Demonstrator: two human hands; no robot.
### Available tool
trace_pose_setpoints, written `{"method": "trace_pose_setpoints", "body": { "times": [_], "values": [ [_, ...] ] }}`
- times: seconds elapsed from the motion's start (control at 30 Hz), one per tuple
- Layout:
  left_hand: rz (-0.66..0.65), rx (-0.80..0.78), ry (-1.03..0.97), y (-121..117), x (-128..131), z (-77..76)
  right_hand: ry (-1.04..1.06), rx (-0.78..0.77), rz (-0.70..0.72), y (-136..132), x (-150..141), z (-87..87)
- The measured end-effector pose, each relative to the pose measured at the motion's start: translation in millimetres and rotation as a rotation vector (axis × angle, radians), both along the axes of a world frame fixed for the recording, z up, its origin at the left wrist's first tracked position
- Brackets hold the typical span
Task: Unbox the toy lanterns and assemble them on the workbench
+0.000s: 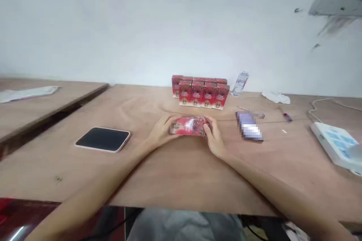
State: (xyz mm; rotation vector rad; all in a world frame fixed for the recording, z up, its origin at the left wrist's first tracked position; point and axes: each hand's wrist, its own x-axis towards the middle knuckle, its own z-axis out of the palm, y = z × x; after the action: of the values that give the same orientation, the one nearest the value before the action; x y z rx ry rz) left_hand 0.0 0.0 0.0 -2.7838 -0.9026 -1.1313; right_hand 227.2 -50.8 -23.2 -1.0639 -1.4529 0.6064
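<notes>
Gripping a glossy, red, oblong box at opposite ends with left hand and right hand, over smooth brown wooden tabletop.

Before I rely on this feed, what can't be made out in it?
All in the head view:
1. Fine print on the held red box: blur and glare.
2. Fronts of the back-row boxes: mostly behind the front row.
3. Screen of the phone-like device: pixelated.
4. White object: cut off by the right edge.

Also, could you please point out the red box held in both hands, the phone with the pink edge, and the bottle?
Red box [187,126]: head view, middle of its printed face.
Pink-edged phone [102,139]: head view, middle of its dark screen.
Bottle [240,83]: head view, middle of its side.
</notes>
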Motion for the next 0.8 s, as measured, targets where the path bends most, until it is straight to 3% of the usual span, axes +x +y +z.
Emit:
{"method": "trace_pose_setpoints", "body": {
  "times": [0.27,0.47,0.63,0.8],
  "values": [
    [0.013,0.099,-0.038,-5.0,9.1,-1.9,-0.041,0.085,-0.078,-3.6,3.3,1.2],
    [0.073,0.065,-0.090,-3.7,3.2,0.1,-0.013,0.146,-0.291,7.2,19.1,-3.0],
    [0.097,0.086,-0.106,-2.6,1.8,-1.5,-0.144,0.256,-0.204,2.6,21.5,6.5],
    [0.113,0.144,-0.116,-4.7,3.2,-3.6,-0.192,0.125,-0.245,0.6,16.3,11.2]
  ]
}}
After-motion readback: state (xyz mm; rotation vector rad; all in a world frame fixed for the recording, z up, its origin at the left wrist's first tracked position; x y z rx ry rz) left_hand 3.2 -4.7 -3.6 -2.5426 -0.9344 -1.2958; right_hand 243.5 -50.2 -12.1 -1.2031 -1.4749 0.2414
